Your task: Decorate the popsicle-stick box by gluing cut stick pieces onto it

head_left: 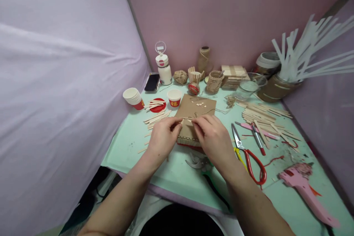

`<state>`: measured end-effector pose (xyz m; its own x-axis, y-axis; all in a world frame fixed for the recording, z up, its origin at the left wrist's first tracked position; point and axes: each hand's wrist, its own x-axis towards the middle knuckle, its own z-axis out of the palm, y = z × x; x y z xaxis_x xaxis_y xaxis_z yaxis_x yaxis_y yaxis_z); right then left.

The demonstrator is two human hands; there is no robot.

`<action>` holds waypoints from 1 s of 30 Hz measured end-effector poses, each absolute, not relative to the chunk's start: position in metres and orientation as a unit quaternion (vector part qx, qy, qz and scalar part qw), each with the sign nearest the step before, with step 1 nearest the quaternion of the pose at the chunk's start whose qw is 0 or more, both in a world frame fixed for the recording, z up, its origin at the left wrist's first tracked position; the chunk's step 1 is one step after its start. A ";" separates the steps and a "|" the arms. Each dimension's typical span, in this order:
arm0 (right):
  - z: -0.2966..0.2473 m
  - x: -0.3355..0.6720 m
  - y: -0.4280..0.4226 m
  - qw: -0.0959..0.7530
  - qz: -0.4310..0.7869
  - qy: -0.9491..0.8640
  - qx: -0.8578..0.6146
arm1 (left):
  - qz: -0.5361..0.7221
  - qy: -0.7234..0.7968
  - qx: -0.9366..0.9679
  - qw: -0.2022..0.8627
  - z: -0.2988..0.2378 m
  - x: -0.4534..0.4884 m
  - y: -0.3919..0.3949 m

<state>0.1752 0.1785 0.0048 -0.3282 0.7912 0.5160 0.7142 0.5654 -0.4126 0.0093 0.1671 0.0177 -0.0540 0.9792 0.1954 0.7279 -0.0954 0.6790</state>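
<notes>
My left hand (163, 134) and my right hand (212, 132) meet over a small cardboard box (189, 141) at the middle of the table. Thumb and fingers of each are pinched together on a short stretch of twine (187, 118), which runs between them above the box's far edge. What lies under the fingertips is hidden. Behind the box is a flat cardboard sheet (208, 104) with several small pale pieces on it. A loose strand crosses that sheet towards a tangle of twine (230, 100).
Pruning shears (197, 162) lie just in front of the box. Red-handled scissors (247, 153), a pink glue gun (304, 191) and many wooden sticks (260, 116) are on the right. Paper cups (133, 98) stand left. A twine ball (180, 77) and a white bottle (165, 73) line the back.
</notes>
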 end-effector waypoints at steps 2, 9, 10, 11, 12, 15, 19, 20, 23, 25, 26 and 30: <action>0.003 0.172 0.180 0.329 0.051 -0.818 -0.469 | 0.314 0.654 0.672 0.148 0.016 0.009 0.167; 0.002 0.164 0.186 0.260 0.051 -0.831 -0.490 | 0.322 0.642 0.691 0.082 0.005 0.003 0.159; 0.002 0.165 0.186 0.263 0.056 -0.831 -0.487 | 0.333 0.627 0.700 0.073 0.002 0.000 0.157; 0.002 0.166 0.186 0.270 0.062 -0.831 -0.482 | 0.342 0.608 0.714 0.061 0.000 -0.002 0.155; 0.003 0.168 0.185 0.280 0.067 -0.831 -0.475 | 0.346 0.586 0.731 0.047 -0.002 -0.005 0.152; 0.004 0.174 0.183 0.305 0.077 -0.845 -0.433 | 0.328 0.524 0.786 0.019 -0.008 -0.014 0.146; 0.002 0.179 0.181 0.294 0.074 -0.869 -0.391 | 0.291 0.498 0.816 0.009 -0.013 -0.019 0.144; 0.001 0.180 0.181 0.291 0.069 -0.871 -0.390 | 0.286 0.498 0.819 0.005 -0.015 -0.019 0.144; -0.003 0.178 0.182 0.285 0.059 -0.874 -0.390 | 0.273 0.498 0.823 -0.010 -0.016 -0.018 0.144; -0.004 0.176 0.182 0.279 0.060 -0.875 -0.392 | 0.266 0.501 0.823 -0.022 -0.016 -0.016 0.143; -0.004 0.174 0.182 0.276 0.061 -0.875 -0.393 | 0.263 0.503 0.823 -0.028 -0.016 -0.015 0.143; -0.003 0.170 0.180 0.264 0.064 -0.876 -0.398 | 0.252 0.511 0.821 -0.039 -0.014 -0.012 0.143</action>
